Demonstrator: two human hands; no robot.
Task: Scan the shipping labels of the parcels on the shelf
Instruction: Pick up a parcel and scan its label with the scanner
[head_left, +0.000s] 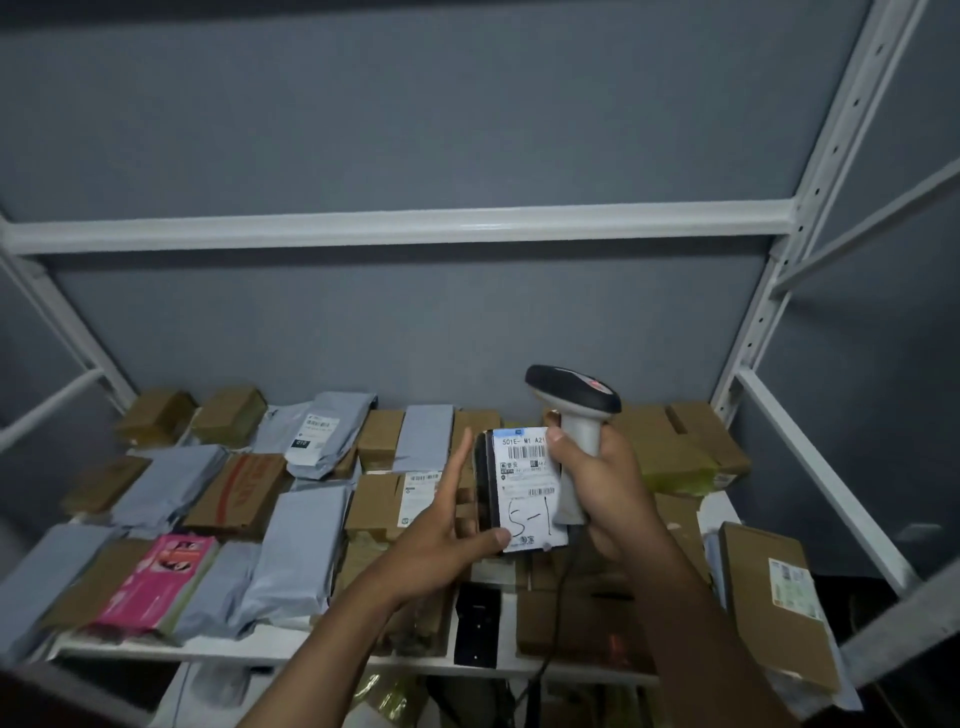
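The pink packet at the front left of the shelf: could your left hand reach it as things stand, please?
Probably not yet: the left hand holds the small black parcel with the white label. Otherwise the pink packet lies uncovered atop the front row.

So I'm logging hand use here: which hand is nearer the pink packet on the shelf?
Left. The left hand is up at the labelled parcel, to the right of the pink packet. The right hand, gripping the scanner, is farther right.
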